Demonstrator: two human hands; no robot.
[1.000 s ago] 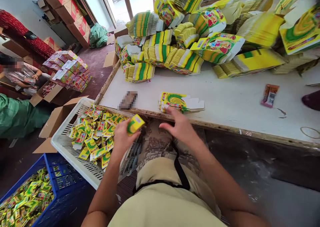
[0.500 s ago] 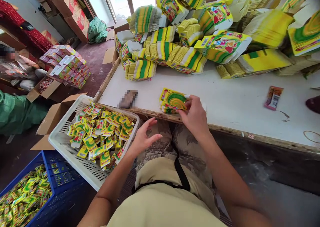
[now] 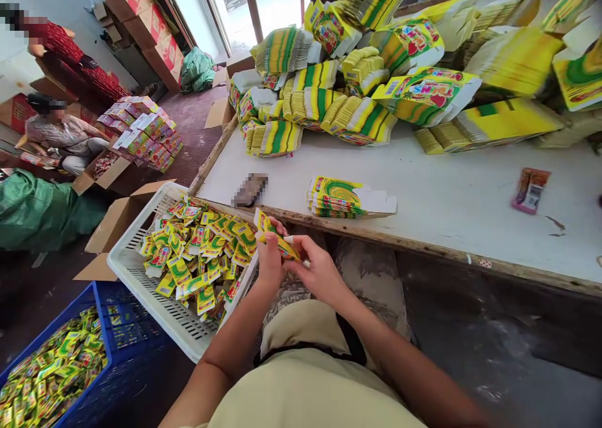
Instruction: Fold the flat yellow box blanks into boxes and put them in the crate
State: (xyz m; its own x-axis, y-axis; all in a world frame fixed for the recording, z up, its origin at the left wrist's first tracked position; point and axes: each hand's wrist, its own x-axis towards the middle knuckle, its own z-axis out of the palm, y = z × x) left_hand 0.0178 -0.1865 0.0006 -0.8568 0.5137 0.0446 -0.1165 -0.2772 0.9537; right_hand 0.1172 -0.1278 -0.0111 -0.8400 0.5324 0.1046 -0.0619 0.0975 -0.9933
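Over my lap, beside the white basket, both hands hold one small yellow-and-green printed carton (image 3: 283,247). My left hand (image 3: 271,255) grips its left part, thumb in front and fingers behind. At its lower right end, my right hand (image 3: 316,266) pinches it between thumb and fingers. A short stack of flat cartons (image 3: 336,196) lies on the white table (image 3: 446,205) near the front edge, white flaps to the right. Left of my hands stands the white slotted basket (image 3: 176,334), heaped with small yellow cartons (image 3: 197,252).
Large bundles of flat cartons (image 3: 345,89) cover the table's back. A small wrapped packet (image 3: 530,191) lies at the right. A blue crate (image 3: 106,327) full of yellow packets stands lower left. Two people, pink boxes (image 3: 150,136) and green sacks (image 3: 42,211) are further left.
My right hand has left the stack and moved left and down with a carton. My left hand, open before, has closed on that carton. The view has shifted slightly.
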